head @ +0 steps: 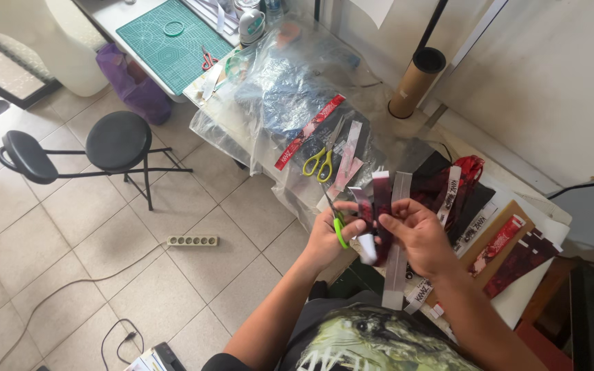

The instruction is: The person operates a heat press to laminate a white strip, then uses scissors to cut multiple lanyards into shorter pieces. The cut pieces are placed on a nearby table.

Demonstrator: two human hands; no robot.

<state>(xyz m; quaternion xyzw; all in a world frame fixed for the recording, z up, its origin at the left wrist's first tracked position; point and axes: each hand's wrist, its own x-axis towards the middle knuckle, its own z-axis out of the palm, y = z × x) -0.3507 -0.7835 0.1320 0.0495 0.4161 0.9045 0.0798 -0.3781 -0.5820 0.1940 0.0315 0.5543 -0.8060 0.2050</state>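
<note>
strips (381,206) of dark red patterned ribbon stand bunched upright at the centre of the frame, pinched between my two hands, with one pale grey strip (396,275) hanging down past my right wrist. my right hand (417,233) is closed on the bunch, thumb pressing it from the front. my left hand (328,237) grips green-handled scissors (338,230) while its fingertips also steady the ribbons; i judge the cutting is in mid-course, as a few trimmed lengths lie around and these pieces are not yet set down. to the right of my hands more printed ribbon pieces (510,251) lie across a brown board and white sheet. above, on crumpled clear plastic (276,89), rest yellow-handled scissors (319,163) and a long red strip (309,132). a cardboard tube (415,81) stands upper right, a green cutting mat (170,45) upper left, and a black stool (117,143) with a power strip (192,240) on the tiled floor at left.
</note>
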